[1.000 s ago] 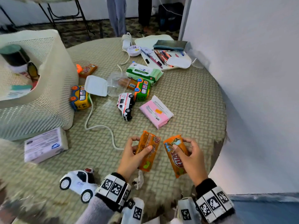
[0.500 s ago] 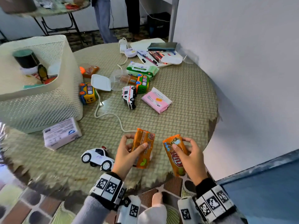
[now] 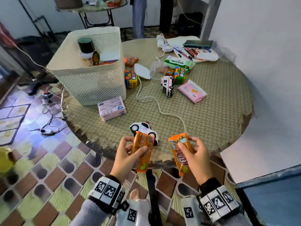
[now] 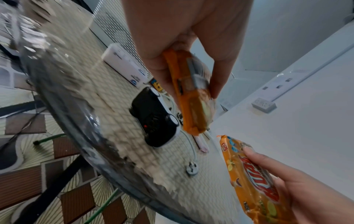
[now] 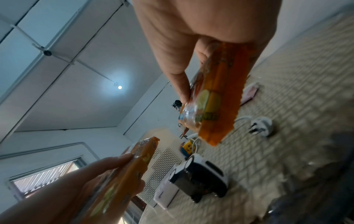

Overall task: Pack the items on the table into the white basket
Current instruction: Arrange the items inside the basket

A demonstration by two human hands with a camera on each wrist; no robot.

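My left hand [image 3: 128,154] grips an orange snack packet [image 3: 143,152] above the table's near edge; the same packet [image 4: 189,94] shows in the left wrist view, pinched between thumb and fingers. My right hand [image 3: 193,154] holds a second orange packet [image 3: 180,154], also visible as the packet [image 5: 216,97] in the right wrist view. The white mesh basket [image 3: 91,84] stands at the table's far left with several items inside. A white toy car [image 3: 143,129] sits just beyond my left hand.
On the round woven table [image 3: 211,115] lie a pink tissue pack [image 3: 112,108], a white cable with plug [image 3: 162,110], a toy ambulance [image 3: 167,85], a pink packet [image 3: 192,93], a yellow toy bus [image 3: 131,79], a green wipes pack [image 3: 179,63] and pens. A wall is at right.
Both hands have drawn back with their packets from over the table to its near edge. The view has pulled away, bringing the floor and whole basket into sight.
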